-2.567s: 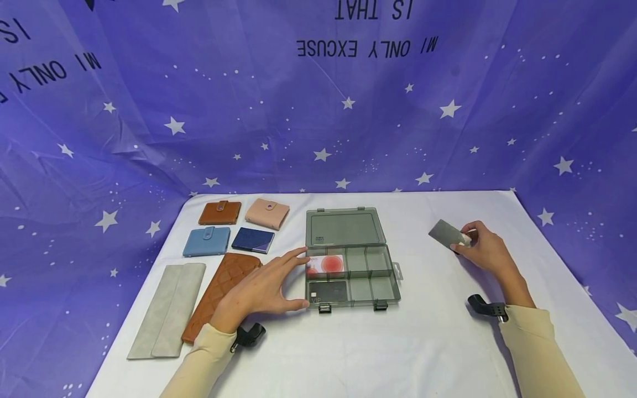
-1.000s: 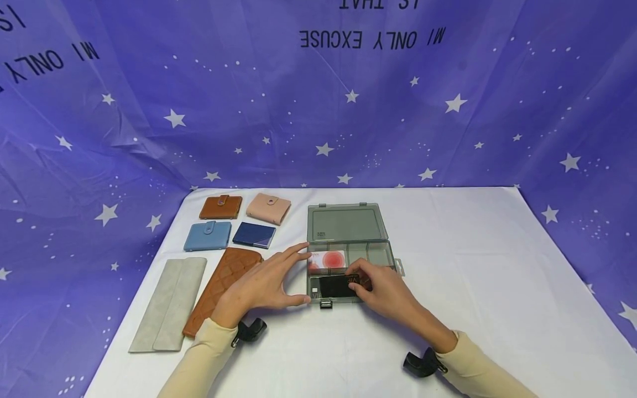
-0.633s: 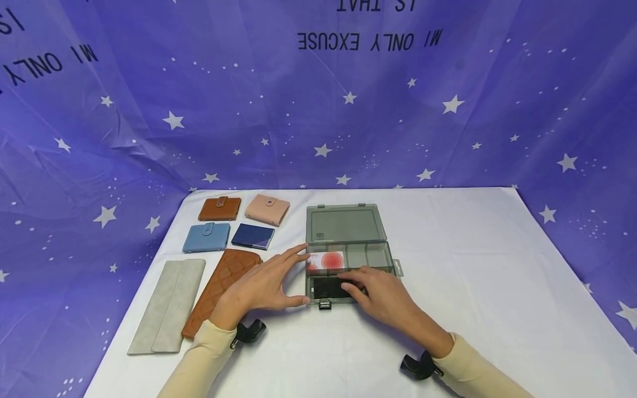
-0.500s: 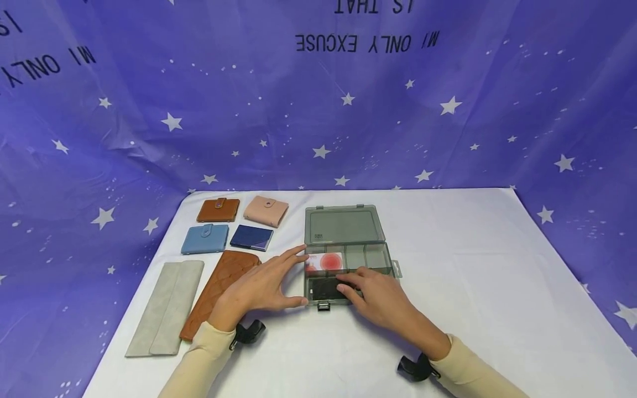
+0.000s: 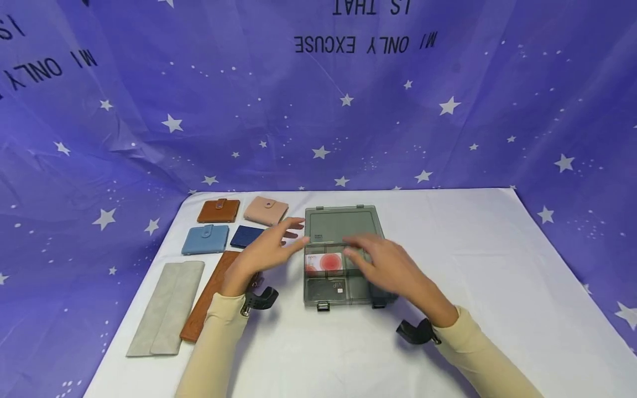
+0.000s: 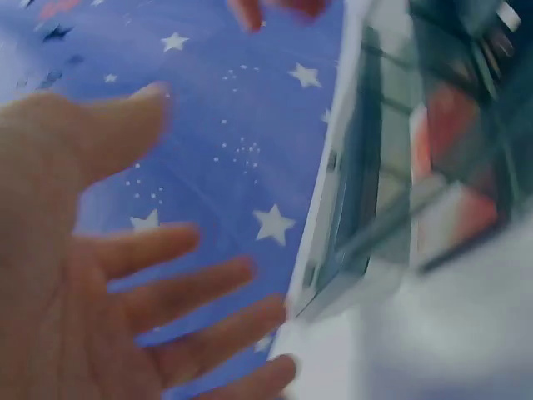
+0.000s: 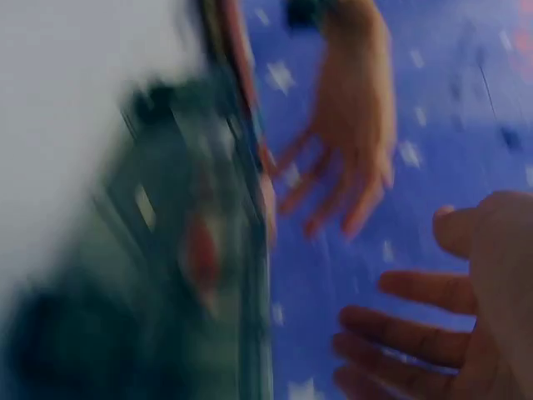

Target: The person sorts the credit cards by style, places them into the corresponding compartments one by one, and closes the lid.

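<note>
A grey see-through plastic compartment box (image 5: 359, 288) lies on the white cloth with its lid (image 5: 338, 222) folded back flat. A white card with a red circle (image 5: 324, 262) lies in its back-left part. In the front-left part is a dark VIP card (image 5: 323, 289). My left hand (image 5: 269, 249) hangs raised at the box's left side, fingers spread and holding nothing. Over the box's right half hovers my right hand (image 5: 393, 265), also with nothing in its fingers, hiding the compartments under it. Both wrist views show the fingers spread apart.
On the left lie a brown snap card holder (image 5: 219, 210), a pink one (image 5: 266, 210), a light blue one (image 5: 205, 239) and a navy card case (image 5: 245, 236). A quilted brown wallet (image 5: 206, 304) and a long grey wallet (image 5: 166, 309) are nearer. A purple starry curtain stands behind.
My right hand brought a dark card from the right into the box's front-left part and let it go. Both hands have since lifted, the left one off the box's left edge.
</note>
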Available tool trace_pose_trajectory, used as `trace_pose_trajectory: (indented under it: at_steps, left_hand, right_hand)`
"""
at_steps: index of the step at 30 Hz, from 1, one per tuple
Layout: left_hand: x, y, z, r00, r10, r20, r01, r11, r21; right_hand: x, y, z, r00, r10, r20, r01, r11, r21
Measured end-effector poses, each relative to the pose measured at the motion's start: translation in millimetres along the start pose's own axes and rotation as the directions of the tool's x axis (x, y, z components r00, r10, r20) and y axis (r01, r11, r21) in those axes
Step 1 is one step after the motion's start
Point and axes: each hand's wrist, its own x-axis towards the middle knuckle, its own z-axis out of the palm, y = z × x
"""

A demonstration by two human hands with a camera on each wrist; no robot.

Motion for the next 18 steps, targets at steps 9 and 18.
trace_pose_trajectory:
  at_steps: [9, 18]
  left_hand:
    - [25.4, -8.8, 28.2, 0.966, -0.257, -0.014, 0.225, 0.869, -0.44]
    - [38.8, -9.9, 42.8, 0.951, -0.307, 0.018, 0.215, 0.622, -0.753]
  right_hand:
    - [25.9, 89.4, 3.3, 0.959, 0.278, 0.06, -0.282, 0.904, 0.32]
    - [28.0, 105.9, 16.8, 0.921, 0.373, 0.113, -0.375, 0.77, 0.516]
